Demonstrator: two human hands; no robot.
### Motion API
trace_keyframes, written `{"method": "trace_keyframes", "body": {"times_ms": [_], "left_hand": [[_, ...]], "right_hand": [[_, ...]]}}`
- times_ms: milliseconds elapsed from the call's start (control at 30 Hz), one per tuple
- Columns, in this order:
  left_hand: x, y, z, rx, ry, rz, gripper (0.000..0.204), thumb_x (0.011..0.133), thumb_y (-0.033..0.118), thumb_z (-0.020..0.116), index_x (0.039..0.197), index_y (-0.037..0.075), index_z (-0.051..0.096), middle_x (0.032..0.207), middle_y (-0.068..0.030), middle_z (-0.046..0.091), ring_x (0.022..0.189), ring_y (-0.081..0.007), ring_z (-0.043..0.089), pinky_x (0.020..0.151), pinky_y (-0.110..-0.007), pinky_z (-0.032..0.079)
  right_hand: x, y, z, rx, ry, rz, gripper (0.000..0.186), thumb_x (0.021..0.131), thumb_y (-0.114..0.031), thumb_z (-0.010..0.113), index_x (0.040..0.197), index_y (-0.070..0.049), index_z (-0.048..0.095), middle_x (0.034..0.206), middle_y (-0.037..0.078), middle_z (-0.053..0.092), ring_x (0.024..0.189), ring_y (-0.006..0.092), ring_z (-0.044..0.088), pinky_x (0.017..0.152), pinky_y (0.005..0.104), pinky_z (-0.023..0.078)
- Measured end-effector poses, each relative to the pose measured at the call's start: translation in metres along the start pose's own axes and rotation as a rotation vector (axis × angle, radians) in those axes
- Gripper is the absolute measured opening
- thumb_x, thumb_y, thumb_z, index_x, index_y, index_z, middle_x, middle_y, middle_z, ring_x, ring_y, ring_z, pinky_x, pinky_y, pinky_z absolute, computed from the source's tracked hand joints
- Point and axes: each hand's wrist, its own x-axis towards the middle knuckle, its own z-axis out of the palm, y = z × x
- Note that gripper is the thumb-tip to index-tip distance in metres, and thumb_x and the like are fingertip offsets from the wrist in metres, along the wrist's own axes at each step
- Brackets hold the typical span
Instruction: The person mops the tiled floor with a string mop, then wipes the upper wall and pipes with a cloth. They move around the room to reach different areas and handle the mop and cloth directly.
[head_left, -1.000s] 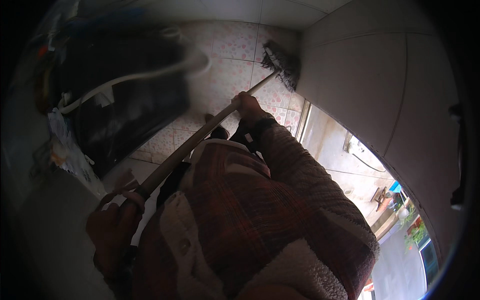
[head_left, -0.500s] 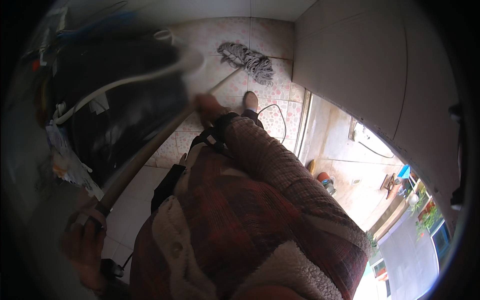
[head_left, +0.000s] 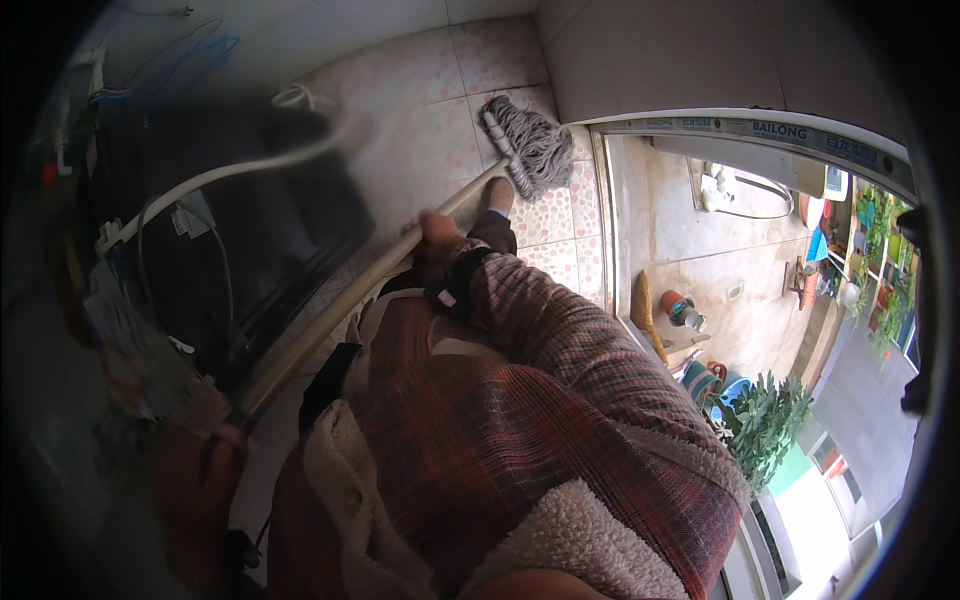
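A mop with a long pale pole (head_left: 345, 302) lies slantwise across my front. Its grey string head (head_left: 533, 148) rests on the pink-patterned tile floor (head_left: 550, 215), the strings fanned out to the right of the clamp. My right hand (head_left: 438, 236) is closed around the pole partway up, knuckles upward. Farther back, at the lower left, my left hand (head_left: 205, 462) grips the pole's end; it is dim and partly in shadow. One of my feet (head_left: 499, 195) stands just beside the mop head, partly covered by it.
A dark, glossy appliance (head_left: 260, 210) with a pale hose (head_left: 230, 172) stands at the left. On the right, a door frame (head_left: 607, 260) opens to a brighter area with an orange pot (head_left: 678, 305), a leafy plant (head_left: 770, 425) and blue buckets (head_left: 735, 390). A grey panel (head_left: 660, 60) borders the floor.
The mop head has moved right, nearer the door frame, and its strings now spread rightward. My right hand has shifted slightly right and down. The view has turned, showing more of the doorway.
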Motion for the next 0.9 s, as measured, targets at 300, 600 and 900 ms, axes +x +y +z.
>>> {"method": "trace_keyframes", "body": {"times_ms": [300,600,900], "left_hand": [[0.045,0.007,-0.020,0.338,0.073,0.370,0.041,0.081,0.019,0.075,0.117,0.005,0.060,0.109,-0.0134,0.065,0.093,-0.0317,0.066,0.074,-0.044,0.052],[0.102,0.047,-0.004,0.468,0.164,0.434,0.047,0.070,0.024,0.081,0.111,0.010,0.065,0.093,-0.0060,0.061,0.082,-0.0261,0.061,0.072,-0.042,0.049],[0.161,0.124,-0.056,0.453,0.166,0.548,0.050,0.070,0.027,0.080,0.114,0.010,0.066,0.087,-0.0071,0.057,0.078,-0.0263,0.058,0.066,-0.040,0.045]], "right_hand": [[0.082,0.016,-0.080,-0.552,-0.251,-0.735,0.020,0.089,-0.019,0.063,0.101,-0.004,0.058,0.083,0.015,0.064,0.082,0.0326,0.066,0.071,0.0403,0.056],[-0.060,-0.097,-0.110,0.169,0.122,-0.243,0.020,0.094,-0.017,0.058,0.098,0.003,0.056,0.088,0.018,0.064,0.077,0.0290,0.066,0.070,0.0368,0.055],[-0.077,-0.162,-0.104,0.372,0.072,-0.181,0.024,0.093,-0.013,0.052,0.109,0.003,0.046,0.094,0.013,0.055,0.083,0.0232,0.059,0.073,0.0353,0.056]]}}
